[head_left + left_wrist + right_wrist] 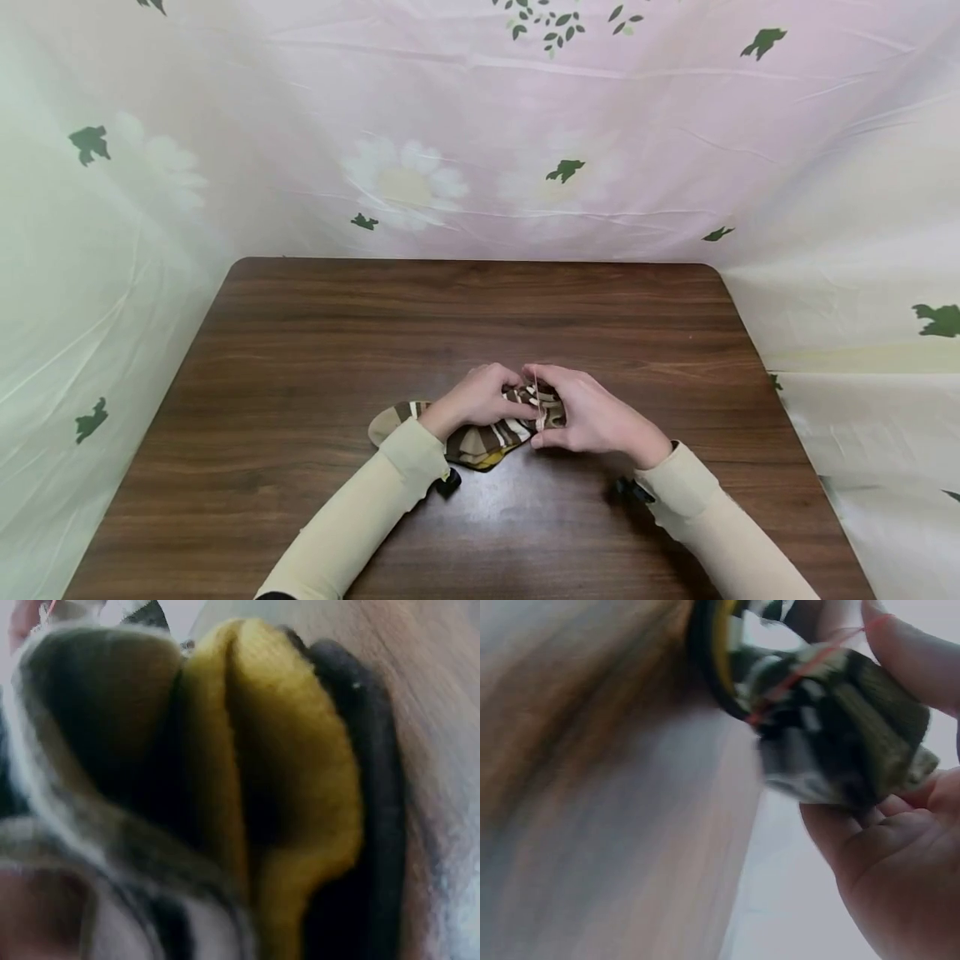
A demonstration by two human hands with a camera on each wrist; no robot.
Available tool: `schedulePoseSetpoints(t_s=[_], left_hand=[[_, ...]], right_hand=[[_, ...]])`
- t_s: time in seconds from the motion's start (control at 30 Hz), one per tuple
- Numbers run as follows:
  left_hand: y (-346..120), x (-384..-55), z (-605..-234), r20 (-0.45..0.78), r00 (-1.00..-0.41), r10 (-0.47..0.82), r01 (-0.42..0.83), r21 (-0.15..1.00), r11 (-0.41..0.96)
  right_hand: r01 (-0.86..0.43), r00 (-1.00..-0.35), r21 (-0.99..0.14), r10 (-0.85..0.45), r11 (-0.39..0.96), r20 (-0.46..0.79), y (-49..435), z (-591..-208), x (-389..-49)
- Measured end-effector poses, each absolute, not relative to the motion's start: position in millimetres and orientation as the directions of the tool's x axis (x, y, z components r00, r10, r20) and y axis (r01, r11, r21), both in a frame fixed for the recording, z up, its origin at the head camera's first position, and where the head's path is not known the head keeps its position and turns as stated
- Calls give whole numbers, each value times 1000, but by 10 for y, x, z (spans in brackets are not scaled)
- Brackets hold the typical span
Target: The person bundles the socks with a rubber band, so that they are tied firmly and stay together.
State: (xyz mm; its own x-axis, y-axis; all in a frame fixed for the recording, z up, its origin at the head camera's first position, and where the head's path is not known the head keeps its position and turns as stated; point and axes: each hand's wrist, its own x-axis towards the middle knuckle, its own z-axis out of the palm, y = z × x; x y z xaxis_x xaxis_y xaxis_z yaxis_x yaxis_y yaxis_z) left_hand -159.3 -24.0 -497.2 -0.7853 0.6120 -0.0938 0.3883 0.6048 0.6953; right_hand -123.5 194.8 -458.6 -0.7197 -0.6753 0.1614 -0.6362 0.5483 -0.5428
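Note:
A bundle of striped socks (480, 446) in brown, white and camouflage lies on the table. My left hand (483, 400) grips it near its narrower right end, thumb and fingers about the fabric. A thin reddish rubber band (810, 664) runs across that end, drawn out toward a fingertip of my right hand (600, 412). The right hand's fingers and thumb curve round the bundle's end and hold the band. In the left wrist view, folded yellow fabric (307, 750) shows beside a black layer (379, 787); my left fingers are largely hidden there.
The brown wood-grain table (337, 325) reaches back to a pale curtain (465, 125) printed with flowers and green shapes. The curtain also closes off both sides. Dark wrist devices (448, 483) sit under the light sleeves (360, 508).

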Motion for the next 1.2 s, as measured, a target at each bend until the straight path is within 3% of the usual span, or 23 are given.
schedulePoseSetpoints(t_s=[0.17,0.37,0.57,0.73,0.97,1.2], left_hand=[[-151,-1552,-4937,-99,-798,594,402,647,648],[-146,-1537,-4949,-98,-808,580,353,708,611],[-350,-1623,-5000,-86,-713,696,279,876,394],[-447,-1660,-5014,-80,-658,749,234,923,304],[-377,-1599,-4992,-115,-708,697,199,914,353],[-264,-1543,-4988,-123,-769,628,263,833,486]], right_hand=[[-666,-683,-510,-721,545,120,1858,-4521,-1233],[-695,-652,-471,-753,543,94,1760,-4583,-1228],[-662,-683,-511,-722,549,109,1798,-4676,-1260],[-632,-700,-563,-704,533,119,1844,-4739,-1278],[-634,-703,-537,-704,556,101,1844,-4775,-1293],[-642,-687,-473,-726,603,7,1812,-4619,-1325]])
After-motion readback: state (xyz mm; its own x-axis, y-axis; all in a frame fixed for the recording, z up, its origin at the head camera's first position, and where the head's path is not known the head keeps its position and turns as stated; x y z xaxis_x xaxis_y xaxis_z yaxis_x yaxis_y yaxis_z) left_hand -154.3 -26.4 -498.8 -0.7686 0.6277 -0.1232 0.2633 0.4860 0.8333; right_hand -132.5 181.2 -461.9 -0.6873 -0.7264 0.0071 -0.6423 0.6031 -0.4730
